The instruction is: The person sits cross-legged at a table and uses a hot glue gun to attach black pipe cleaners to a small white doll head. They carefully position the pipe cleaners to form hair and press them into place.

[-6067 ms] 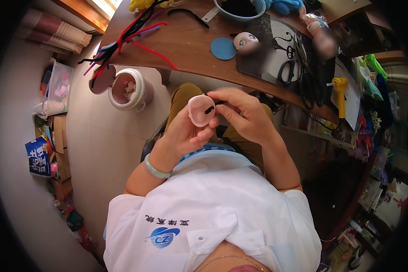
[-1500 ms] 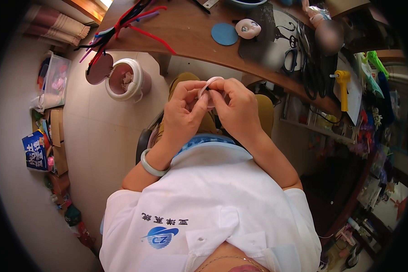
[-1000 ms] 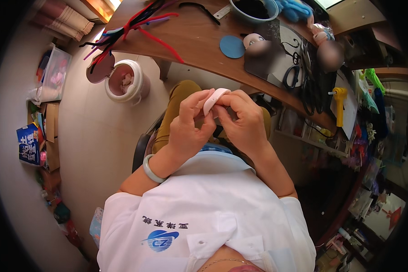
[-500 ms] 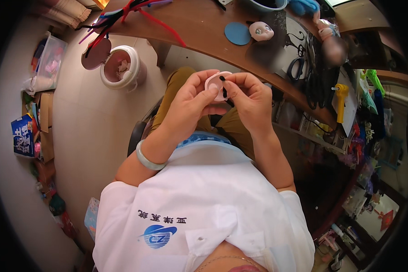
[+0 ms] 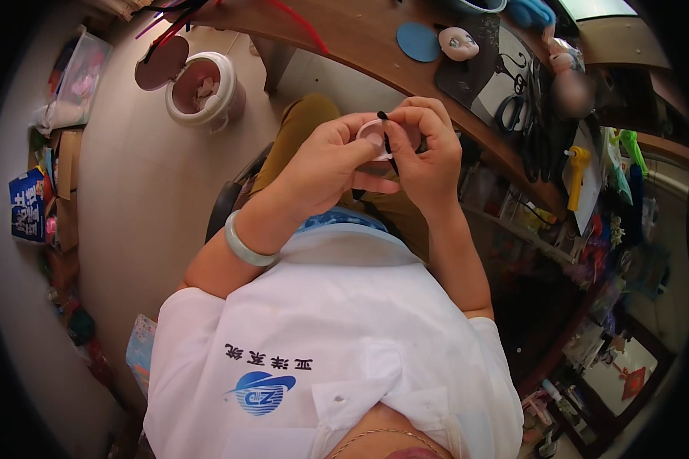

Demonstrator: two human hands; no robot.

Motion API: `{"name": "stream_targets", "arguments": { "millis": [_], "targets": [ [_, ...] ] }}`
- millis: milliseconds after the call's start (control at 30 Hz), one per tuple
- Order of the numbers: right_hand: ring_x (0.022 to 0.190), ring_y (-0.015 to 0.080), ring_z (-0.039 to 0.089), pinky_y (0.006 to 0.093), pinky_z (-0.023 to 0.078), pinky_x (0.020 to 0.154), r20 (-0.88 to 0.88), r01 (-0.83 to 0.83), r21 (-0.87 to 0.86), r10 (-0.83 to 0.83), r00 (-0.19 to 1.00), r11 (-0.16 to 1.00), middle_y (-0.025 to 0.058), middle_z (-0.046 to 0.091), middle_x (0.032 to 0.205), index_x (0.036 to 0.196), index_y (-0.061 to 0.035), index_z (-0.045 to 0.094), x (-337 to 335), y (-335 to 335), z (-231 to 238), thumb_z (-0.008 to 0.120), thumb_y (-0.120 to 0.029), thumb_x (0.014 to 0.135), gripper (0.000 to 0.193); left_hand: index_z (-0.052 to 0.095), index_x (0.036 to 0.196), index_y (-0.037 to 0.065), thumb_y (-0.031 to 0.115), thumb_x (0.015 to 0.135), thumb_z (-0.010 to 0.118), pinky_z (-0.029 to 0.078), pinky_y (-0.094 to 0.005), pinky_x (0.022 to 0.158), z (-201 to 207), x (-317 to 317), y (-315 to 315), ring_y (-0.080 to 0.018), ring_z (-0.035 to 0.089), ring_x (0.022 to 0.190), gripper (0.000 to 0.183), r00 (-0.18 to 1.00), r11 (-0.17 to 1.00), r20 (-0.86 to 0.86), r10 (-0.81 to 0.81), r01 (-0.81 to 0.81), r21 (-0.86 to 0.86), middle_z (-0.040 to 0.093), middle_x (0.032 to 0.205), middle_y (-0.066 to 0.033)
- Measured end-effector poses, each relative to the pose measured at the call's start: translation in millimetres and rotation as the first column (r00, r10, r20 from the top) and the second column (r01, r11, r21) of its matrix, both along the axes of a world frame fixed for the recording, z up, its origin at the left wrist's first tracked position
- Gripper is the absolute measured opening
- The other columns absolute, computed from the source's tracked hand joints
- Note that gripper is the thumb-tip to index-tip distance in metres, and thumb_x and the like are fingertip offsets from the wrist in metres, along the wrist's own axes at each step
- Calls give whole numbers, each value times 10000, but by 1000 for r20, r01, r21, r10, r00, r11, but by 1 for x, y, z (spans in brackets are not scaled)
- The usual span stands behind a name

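Above my lap, my left hand [image 5: 323,162] grips a small hollow pale-pink cup-shaped piece [image 5: 368,133], its thumb pressed inside the rim. Closed beside it, my right hand [image 5: 423,157] pinches a short black fuzzy stem, like a pipe cleaner [image 5: 383,116], between thumb and fingers. The stem lies across the right side of the pink piece, its dark tip poking above the rim. My right fingers also reach around the piece's far edge. Whether the stem is fixed to the piece I cannot tell.
On the wooden desk [image 5: 360,57] ahead lie a doll face [image 5: 458,43], a blue disc [image 5: 418,42], black-handled scissors [image 5: 511,113] and red pipe cleaners [image 5: 302,27]. A yellow tool [image 5: 577,176] is at the right. An open-lidded bin [image 5: 204,92] stands on the floor at left.
My right hand has shifted its hold, with its fingers now further over the pink piece. The black stem's tip has moved up past the rim. The whole view has shifted slightly.
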State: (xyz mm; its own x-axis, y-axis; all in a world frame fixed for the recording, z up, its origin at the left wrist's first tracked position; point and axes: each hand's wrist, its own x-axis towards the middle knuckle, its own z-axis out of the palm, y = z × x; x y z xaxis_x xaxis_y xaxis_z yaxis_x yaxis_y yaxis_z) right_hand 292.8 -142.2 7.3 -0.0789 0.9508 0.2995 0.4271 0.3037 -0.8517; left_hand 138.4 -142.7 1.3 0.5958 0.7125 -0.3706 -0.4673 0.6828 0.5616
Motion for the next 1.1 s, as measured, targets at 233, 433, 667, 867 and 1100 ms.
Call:
{"name": "stream_targets", "arguments": {
  "millis": [233,433,667,867,1100],
  "targets": [
    [749,132,553,232,441,646,-175,-83,-147,57,983,986,68,573,908,868,1,644,4,3,-6,653,0,785,84,466,1217,21,62,905,554,553,-357,849,-13,-1,-8,-131,592,979,327,976,996,200,87,-80,-46,558,1089,-62],
    [711,123,532,240,430,615,-161,2,-181,-31,986,984,60,581,850,839,7,632,-1,1,-6,651,-21,797,54,437,1282,4,59,914,551,556,-334,831,-7,-4,-11,-116,584,939,389,973,996,217,82,-73,-50,548,1061,-28],
    [683,119,530,242,435,618,-165,80,-265,-127,978,961,57,580,816,848,13,615,-5,-1,-8,643,-33,818,61,398,1339,-6,60,925,533,564,-313,806,-7,-2,-13,-124,562,978,440,969,999,241,46,-46,-4,528,1062,-29],
    [698,105,533,230,435,623,-211,1,-278,-63,975,960,48,573,831,857,12,620,-1,-3,-6,647,-21,814,60,359,1374,0,66,926,528,558,-324,825,-15,-4,-15,-129,575,980,484,982,999,185,32,-35,12,529,1065,-29],
    [865,139,538,240,427,740,-251,-88,-140,51,967,986,61,552,981,852,-22,644,13,-5,-1,659,-8,792,64,476,1295,27,100,939,527,536,-274,790,2,-4,-13,-111,600,906,367,994,994,40,99,-101,31,571,1130,-56]
  ]
}}
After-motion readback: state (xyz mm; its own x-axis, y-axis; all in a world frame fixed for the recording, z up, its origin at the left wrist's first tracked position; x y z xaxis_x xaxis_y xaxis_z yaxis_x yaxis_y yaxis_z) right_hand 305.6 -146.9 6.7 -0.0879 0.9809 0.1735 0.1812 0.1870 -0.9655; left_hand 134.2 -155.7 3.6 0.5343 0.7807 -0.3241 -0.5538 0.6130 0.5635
